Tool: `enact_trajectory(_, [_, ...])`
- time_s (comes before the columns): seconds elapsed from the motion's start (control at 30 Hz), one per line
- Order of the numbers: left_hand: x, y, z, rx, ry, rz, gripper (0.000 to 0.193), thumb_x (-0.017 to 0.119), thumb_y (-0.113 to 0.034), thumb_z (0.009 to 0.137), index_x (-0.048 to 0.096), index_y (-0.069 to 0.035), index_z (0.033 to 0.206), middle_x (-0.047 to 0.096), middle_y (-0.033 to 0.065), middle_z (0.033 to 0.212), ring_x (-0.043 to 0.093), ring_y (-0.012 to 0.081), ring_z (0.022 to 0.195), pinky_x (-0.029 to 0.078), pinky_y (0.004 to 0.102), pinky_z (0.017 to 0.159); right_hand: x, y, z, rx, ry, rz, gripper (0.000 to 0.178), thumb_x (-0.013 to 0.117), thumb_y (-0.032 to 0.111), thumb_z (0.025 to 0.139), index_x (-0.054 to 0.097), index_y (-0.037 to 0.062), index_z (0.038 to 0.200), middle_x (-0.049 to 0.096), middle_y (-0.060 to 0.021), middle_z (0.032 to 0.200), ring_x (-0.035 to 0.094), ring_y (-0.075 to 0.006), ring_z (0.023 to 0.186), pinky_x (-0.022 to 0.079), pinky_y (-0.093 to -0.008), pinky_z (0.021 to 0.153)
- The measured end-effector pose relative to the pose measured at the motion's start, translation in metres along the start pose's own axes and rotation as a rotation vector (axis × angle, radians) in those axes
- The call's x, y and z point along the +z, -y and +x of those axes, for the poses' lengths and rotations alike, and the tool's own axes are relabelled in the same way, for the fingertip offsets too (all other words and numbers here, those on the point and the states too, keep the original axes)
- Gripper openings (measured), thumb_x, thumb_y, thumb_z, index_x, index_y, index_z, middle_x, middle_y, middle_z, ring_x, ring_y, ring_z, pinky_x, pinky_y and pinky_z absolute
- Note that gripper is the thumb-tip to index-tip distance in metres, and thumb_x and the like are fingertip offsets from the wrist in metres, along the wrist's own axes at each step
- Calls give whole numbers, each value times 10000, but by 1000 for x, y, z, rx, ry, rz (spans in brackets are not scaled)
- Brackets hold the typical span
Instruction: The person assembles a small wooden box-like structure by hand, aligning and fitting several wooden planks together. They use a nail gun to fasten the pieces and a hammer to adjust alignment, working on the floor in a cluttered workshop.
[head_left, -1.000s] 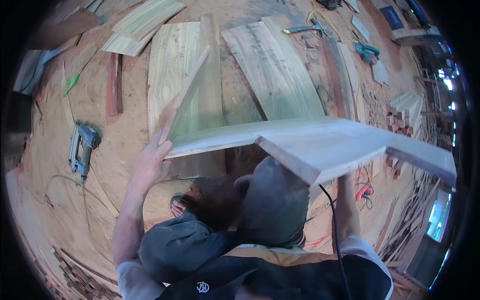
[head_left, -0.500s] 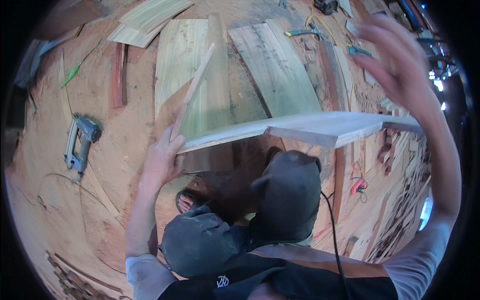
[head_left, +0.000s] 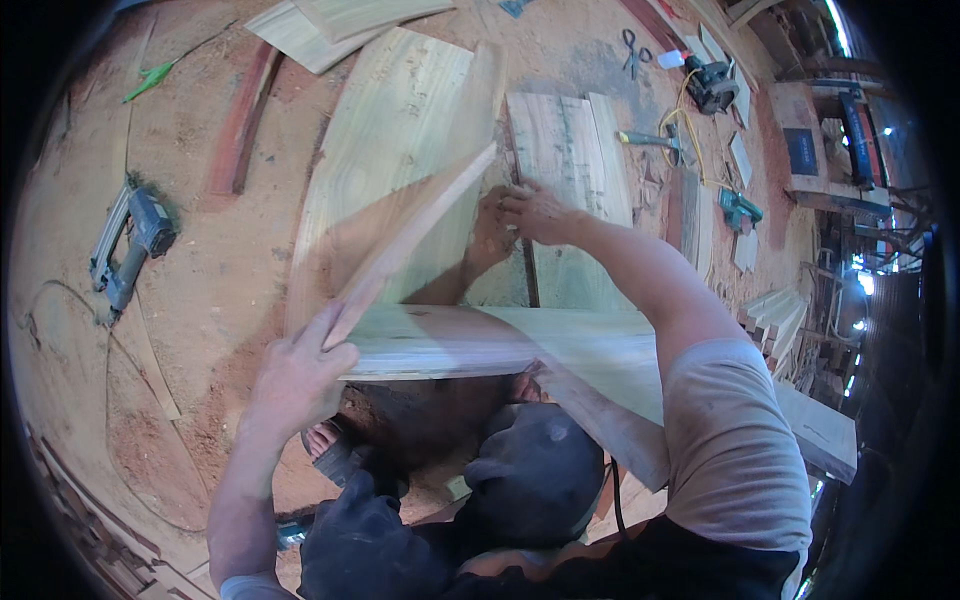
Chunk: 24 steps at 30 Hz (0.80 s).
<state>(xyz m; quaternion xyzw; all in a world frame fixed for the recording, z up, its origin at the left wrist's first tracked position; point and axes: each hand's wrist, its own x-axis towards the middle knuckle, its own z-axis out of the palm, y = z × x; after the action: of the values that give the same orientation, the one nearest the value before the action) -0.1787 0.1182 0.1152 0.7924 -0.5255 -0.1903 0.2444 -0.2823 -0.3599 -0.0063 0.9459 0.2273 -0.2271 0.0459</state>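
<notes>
My left hand (head_left: 300, 375) is closed around a corner where a narrow pale wooden strip (head_left: 415, 230) meets a wide board (head_left: 430, 345). The strip slants up and away from that corner. The board lies across in front of my knees, and a second wood piece (head_left: 610, 425) joins its near side at an angle. Beyond the board, my right hand (head_left: 540, 213) reaches down to the gap between two planks on the ground, its fingers bent together. Whatever those fingertips may pinch is too small to make out. A dark arm shadow falls beside it.
A nail gun (head_left: 135, 245) lies at the left. Wide planks (head_left: 385, 130) and a reddish wood bar (head_left: 245, 125) rest on the ground ahead. Farther right are a hammer (head_left: 650, 140), scissors (head_left: 632, 55), a corded power tool (head_left: 712, 85) and a green tool (head_left: 740, 210).
My right hand has come down from its raised place at the right to the planks ahead. The board's face has tilted, while my left hand keeps its grip. The view has shifted.
</notes>
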Motion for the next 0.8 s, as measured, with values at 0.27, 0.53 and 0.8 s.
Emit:
enact_trajectory(0.27, [2, -7, 0, -32, 6, 35, 233, 705, -7, 685, 564, -97, 847, 601, 269, 1363, 706, 420, 1010, 611, 478, 762, 10, -41, -28, 273, -5, -79, 285, 648, 300, 960, 665, 134, 1191, 588, -47, 1294, 484, -233, 1360, 269, -523, 1238])
enact_trajectory(0.53, [6, -20, 3, -43, -22, 79, 254, 710, -1, 680, 573, -99, 871, 596, 250, 1362, 714, 426, 974, 609, 491, 758, 2, -103, -69, 884, 299, -129, 498, 638, 360, 966, 600, 95, 1386, 617, -125, 1388, 581, -315, 1319, 325, -537, 1207])
enact_trajectory(0.8, [4, -16, 12, -71, -73, -23, 299, 715, 18, 727, 564, -81, 966, 600, 239, 1322, 669, 482, 971, 573, 532, 746, -213, -75, 10, 390, 133, 154, 592, 628, 449, 998, 580, 37, 1422, 670, -215, 1343, 652, -389, 1221, 502, -464, 1048])
